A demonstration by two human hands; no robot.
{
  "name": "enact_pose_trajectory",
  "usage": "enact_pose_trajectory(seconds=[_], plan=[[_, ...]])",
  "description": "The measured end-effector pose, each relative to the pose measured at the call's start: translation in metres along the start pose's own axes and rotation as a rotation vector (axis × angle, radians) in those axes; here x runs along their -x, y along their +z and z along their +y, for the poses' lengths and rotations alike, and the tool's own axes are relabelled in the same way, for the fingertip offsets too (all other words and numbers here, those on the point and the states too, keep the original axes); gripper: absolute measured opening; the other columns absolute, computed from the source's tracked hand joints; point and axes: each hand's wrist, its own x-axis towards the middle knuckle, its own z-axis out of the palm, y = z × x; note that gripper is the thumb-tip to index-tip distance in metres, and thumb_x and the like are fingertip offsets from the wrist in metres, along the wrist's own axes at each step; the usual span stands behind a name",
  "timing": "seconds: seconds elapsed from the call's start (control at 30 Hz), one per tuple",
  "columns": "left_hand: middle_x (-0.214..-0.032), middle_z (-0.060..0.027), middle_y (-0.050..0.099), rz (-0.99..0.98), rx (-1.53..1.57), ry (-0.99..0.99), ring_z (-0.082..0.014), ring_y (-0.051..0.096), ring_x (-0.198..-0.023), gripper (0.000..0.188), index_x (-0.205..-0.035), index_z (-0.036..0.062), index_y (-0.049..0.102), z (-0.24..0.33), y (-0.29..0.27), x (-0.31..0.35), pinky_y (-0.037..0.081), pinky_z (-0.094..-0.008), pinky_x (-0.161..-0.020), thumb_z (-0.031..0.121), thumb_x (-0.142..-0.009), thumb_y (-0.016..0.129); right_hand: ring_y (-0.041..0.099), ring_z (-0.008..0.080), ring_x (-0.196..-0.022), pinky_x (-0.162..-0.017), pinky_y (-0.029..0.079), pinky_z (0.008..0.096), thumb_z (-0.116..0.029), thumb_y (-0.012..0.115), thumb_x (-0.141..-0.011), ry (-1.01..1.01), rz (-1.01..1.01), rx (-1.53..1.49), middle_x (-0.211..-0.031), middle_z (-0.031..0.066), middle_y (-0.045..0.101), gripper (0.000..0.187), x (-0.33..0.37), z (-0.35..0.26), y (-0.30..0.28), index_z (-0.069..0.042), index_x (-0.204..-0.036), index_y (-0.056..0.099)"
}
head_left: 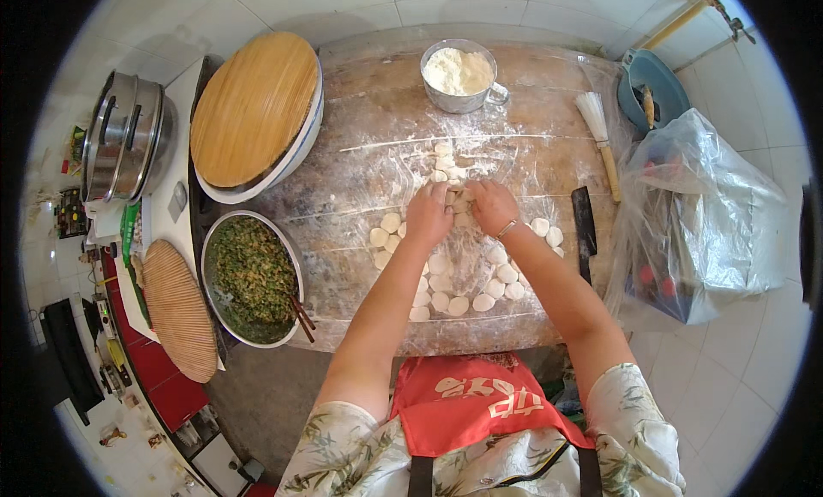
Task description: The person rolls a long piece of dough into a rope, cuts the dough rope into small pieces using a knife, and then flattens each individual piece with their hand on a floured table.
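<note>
My left hand (429, 214) and my right hand (493, 207) are close together over the floured wooden board (360, 103). Their fingers curl inward on small dough pieces (462, 207); the fingertips are partly hidden. Just beyond them, several cut lumps of dough (444, 158) lie in a short row. Flattened dough rounds (441, 283) spread beneath and beside my forearms, with another group (542, 229) right of my right wrist. A bracelet circles that wrist.
A metal cup of flour (459, 73) stands at the back. Left are a bowl of green filling (253, 278) with chopsticks and a basin under a round wooden lid (255, 111). A black-bladed knife (584, 231), brush (600, 137) and plastic-covered box (703, 214) lie right.
</note>
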Motion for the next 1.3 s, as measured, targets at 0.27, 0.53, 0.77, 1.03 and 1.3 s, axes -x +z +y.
enact_pose_trajectory(seconds=[0.27,0.53,0.77,1.03,1.3], plan=[[-0.11,-0.0157,0.059,0.119,-0.07,-0.095,-0.0358,0.054,-0.107,0.046,-0.114,0.0101,0.058,-0.051,-0.05,0.009,0.046,-0.0423,-0.091,0.011,-0.07,0.07,0.058,0.036,-0.092,-0.082,0.048,0.045,-0.008,0.058,-0.079,-0.04,0.096,-0.094,-0.103,0.0168,0.06,0.033,0.022,0.025,-0.035,-0.008,-0.112,0.058],[-0.098,-0.0175,0.064,0.079,0.198,-0.224,-0.03,0.062,-0.091,0.033,-0.107,0.0029,0.064,-0.079,-0.04,-0.01,0.05,-0.0374,-0.077,0.011,-0.075,0.065,0.062,0.0315,-0.089,-0.076,0.051,0.038,-0.011,0.064,-0.076,0.271,0.02,-0.191,-0.098,0.0147,0.065,0.023,0.004,0.02,-0.021,-0.008,-0.099,0.065],[-0.091,-0.0189,0.068,0.325,0.305,-0.291,-0.027,0.067,-0.079,0.027,-0.103,-0.0017,0.066,-0.102,-0.049,-0.029,0.051,-0.0356,-0.071,0.01,-0.08,0.06,0.065,0.0267,-0.069,-0.066,0.051,0.0346,-0.018,0.063,-0.083,0.497,0.191,-0.395,-0.083,0.0176,0.068,0.023,-0.001,0.081,-0.032,-0.004,-0.1,0.07],[-0.099,-0.0183,0.066,0.278,0.298,-0.229,-0.0322,0.063,-0.094,0.027,-0.104,0.0013,0.067,-0.113,-0.041,-0.025,0.048,-0.0394,-0.085,0.012,-0.081,0.06,0.064,0.0337,-0.088,-0.078,0.051,0.0426,-0.026,0.064,-0.083,0.371,0.11,-0.033,-0.105,0.0148,0.063,0.028,0.002,0.072,-0.037,-0.009,-0.105,0.066],[-0.154,-0.0161,0.022,0.176,-0.369,-0.145,-0.0363,0.014,-0.143,0.066,-0.148,0.013,0.027,-0.065,-0.029,-0.065,0.009,-0.0509,-0.115,0.043,-0.093,0.047,0.02,0.036,-0.14,-0.114,0.014,0.0482,-0.046,0.053,-0.088,0.277,0.1,0.287,-0.153,0.0191,0.021,0.077,-0.03,0.059,-0.019,0.0,-0.144,0.027]])
